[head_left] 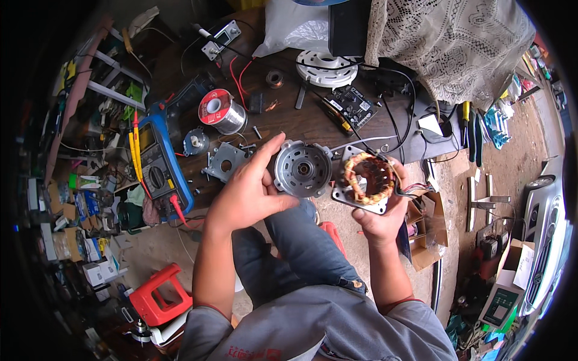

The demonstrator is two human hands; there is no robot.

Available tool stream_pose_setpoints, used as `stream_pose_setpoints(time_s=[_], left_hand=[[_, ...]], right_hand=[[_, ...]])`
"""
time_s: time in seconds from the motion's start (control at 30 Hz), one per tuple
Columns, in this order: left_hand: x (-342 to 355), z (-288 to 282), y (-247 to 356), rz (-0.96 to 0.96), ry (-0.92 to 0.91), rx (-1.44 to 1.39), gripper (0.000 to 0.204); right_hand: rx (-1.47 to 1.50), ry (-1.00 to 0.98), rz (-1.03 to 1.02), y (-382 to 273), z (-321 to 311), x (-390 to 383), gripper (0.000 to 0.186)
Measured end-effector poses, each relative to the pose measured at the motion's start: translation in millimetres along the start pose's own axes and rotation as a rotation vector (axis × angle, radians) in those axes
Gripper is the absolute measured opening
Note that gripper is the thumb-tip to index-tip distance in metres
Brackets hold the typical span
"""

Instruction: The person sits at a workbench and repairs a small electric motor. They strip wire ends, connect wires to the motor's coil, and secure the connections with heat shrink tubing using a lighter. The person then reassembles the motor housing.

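Observation:
My left hand [253, 192] grips a round grey metal motor end cap [292, 165], its ribbed inside and centre bearing facing up, thumb at the lower left of it. In my right hand [385, 219] is a square metal motor plate [343, 194] carrying a ring of copper stator windings [355, 168], with wires trailing to the right. The two parts are held side by side at the table's front edge. Behind my left hand lie a metal plate with a centre hole [214, 168], loose screws [256, 130] and a small round metal part [196, 142].
On the wooden table [168, 84] are a blue-cased multimeter [159, 174] with leads, a solder spool [223, 111], a circuit board [349, 108], a white disc [326, 69] and black cables. A red stool [156, 298] stands lower left; cardboard boxes [424, 240] and a silver car [542, 240] are at right.

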State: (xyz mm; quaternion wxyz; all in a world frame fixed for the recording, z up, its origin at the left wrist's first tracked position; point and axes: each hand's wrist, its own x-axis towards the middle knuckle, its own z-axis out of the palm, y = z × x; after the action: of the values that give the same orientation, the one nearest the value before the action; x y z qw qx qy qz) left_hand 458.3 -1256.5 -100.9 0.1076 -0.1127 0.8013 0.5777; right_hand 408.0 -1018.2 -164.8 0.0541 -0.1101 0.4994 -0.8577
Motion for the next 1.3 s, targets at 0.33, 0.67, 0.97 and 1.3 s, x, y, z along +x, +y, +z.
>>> stream_pose_setpoints(time_s=[0.33, 0.67, 0.97, 1.3], left_hand=[[7.4, -24.4, 4.3, 0.484, -0.009, 0.186, 0.104], [17.9, -16.3, 6.3, 0.565, 0.092, 0.252, 0.081], [18.6, -16.0, 0.6, 0.424, 0.048, 0.235, 0.088], [21.4, -17.1, 1.5, 0.294, 0.01, 0.212, 0.086]], right_hand=[[0.032, -0.276, -0.029, 14.8, 44.7, 18.3, 0.096], [-0.026, -0.306, -0.049, 22.8, 44.3, 22.2, 0.098], [-0.85, -0.399, -0.29, -4.1, 21.2, 31.0, 0.091], [-0.838, -0.426, -0.248, -9.4, 22.6, 38.9, 0.086]])
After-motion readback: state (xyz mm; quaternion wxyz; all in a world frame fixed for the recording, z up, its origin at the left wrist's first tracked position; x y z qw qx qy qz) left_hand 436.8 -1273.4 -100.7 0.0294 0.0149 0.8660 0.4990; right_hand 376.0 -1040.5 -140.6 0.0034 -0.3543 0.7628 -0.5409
